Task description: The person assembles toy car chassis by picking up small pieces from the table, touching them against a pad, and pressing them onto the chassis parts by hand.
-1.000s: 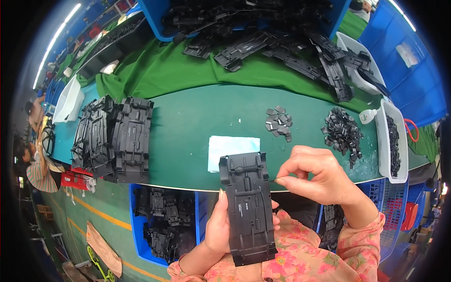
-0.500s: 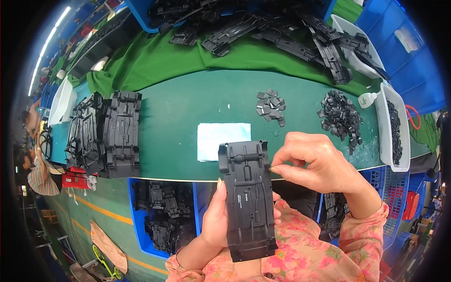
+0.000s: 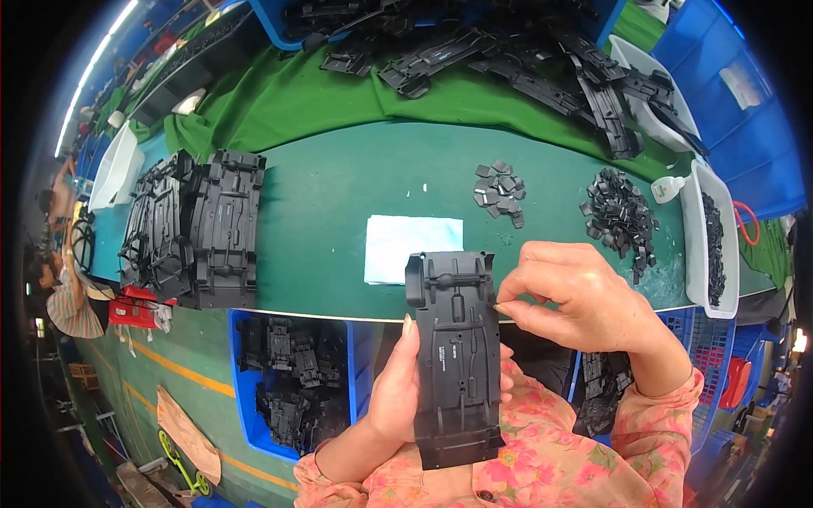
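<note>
My left hand (image 3: 394,385) grips a long black plastic toy-car chassis (image 3: 458,364) from beneath, its thumb along the left edge and fingertips showing at the right edge. The chassis is tilted up in front of my body, over the table's near edge. Beside its upper right edge, my right hand (image 3: 572,296) is closed in a pinch, thumb and forefinger pressed together. Whatever lies between those fingertips is too small to make out. Beyond the chassis, a folded white cloth (image 3: 406,245) lies on the green table (image 3: 322,203).
Small black pieces lie in a little pile (image 3: 500,193) and a larger heap (image 3: 621,216). More fill a white bin (image 3: 701,245) beside a small white bottle (image 3: 667,188). Finished-looking chassis stand in a row (image 3: 224,229) at left; others heap on green cloth (image 3: 279,110). A blue crate (image 3: 246,406) sits below.
The view has shifted slightly, so the table's things sit a little differently in the picture. Both hands keep the same hold, the right pinch still beside the chassis's upper right edge.
</note>
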Tool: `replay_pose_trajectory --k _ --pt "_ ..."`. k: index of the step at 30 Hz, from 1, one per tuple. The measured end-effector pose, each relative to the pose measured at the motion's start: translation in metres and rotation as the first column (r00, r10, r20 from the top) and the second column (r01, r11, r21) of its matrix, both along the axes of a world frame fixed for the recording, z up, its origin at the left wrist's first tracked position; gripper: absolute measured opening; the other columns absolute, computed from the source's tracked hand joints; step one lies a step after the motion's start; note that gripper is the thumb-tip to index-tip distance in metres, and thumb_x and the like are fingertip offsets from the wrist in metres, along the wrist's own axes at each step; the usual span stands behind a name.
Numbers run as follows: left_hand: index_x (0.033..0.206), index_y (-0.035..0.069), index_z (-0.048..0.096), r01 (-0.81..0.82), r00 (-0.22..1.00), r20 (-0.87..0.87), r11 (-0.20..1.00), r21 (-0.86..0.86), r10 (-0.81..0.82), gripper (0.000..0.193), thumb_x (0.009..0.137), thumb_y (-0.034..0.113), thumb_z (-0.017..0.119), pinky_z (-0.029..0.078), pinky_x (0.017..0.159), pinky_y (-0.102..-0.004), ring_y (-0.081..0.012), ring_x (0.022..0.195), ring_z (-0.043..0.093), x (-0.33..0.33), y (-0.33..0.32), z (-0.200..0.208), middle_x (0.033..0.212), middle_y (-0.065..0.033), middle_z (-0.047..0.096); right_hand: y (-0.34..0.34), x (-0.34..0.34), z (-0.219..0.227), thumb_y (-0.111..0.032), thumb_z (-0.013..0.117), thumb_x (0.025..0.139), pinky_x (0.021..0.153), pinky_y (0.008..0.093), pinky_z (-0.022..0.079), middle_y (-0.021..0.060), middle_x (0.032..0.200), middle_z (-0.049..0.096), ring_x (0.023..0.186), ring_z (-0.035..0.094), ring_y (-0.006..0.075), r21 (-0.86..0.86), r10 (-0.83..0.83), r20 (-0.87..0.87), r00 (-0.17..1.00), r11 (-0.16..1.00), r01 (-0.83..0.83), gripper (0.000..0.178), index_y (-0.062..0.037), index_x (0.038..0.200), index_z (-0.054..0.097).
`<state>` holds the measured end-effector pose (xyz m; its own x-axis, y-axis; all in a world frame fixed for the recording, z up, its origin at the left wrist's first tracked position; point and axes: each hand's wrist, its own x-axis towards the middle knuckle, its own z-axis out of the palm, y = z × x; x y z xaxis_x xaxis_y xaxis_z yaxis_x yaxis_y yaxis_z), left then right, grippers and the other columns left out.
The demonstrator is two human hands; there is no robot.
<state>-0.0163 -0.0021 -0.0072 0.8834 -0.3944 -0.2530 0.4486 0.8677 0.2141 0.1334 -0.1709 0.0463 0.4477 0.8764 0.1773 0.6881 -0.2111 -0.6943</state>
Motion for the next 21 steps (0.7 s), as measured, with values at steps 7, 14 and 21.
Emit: replay_pose_trajectory --k 7,14,21 --pt "0.133 -0.002 0.038 0.03 0.999 -0.04 0.995 0.1 -0.026 0.079 0.094 0.063 0.014 0.051 0.086 -0.0438 -0.0302 0.101 0.06 0.003 -0.003 0.004 0.12 -0.0208 0.054 0.001 0.003 0.001 -0.004 0.068 0.072 0.051 0.0351 0.043 0.0081 0.069 0.055 0.061 0.056 0.0271 -0.016 0.04 0.043 0.998 0.999 -0.039 0.011 -0.0042 0.081 0.061" --pt "0.132 -0.003 0.038 0.026 0.997 -0.075 0.997 0.077 -0.02 0.078 0.095 0.061 0.013 0.051 0.086 -0.0453 -0.0304 0.099 0.061 0.003 -0.004 0.008 0.118 -0.0208 0.054 0.007 0.003 0.012 -0.005 0.068 0.072 0.053 0.0378 0.045 0.01 0.071 0.056 0.064 0.057 0.0296 -0.152 0.053 0.062 0.997 0.987 -0.043 0.01 -0.0034 0.079 0.06" --pt "0.133 -0.001 0.038 -0.022 0.993 -0.115 0.991 -0.133 0.007 0.078 0.094 0.062 0.013 0.051 0.085 -0.0489 -0.0343 0.099 0.061 0.008 -0.002 0.005 0.119 -0.0211 0.053 0.005 0.001 0.001 -0.004 0.068 0.075 0.05 0.0318 0.041 0.0081 0.067 0.054 0.058 0.054 0.021 -0.055 -0.109 -0.05 0.993 0.993 0.106 0.009 -0.0018 0.082 0.064"
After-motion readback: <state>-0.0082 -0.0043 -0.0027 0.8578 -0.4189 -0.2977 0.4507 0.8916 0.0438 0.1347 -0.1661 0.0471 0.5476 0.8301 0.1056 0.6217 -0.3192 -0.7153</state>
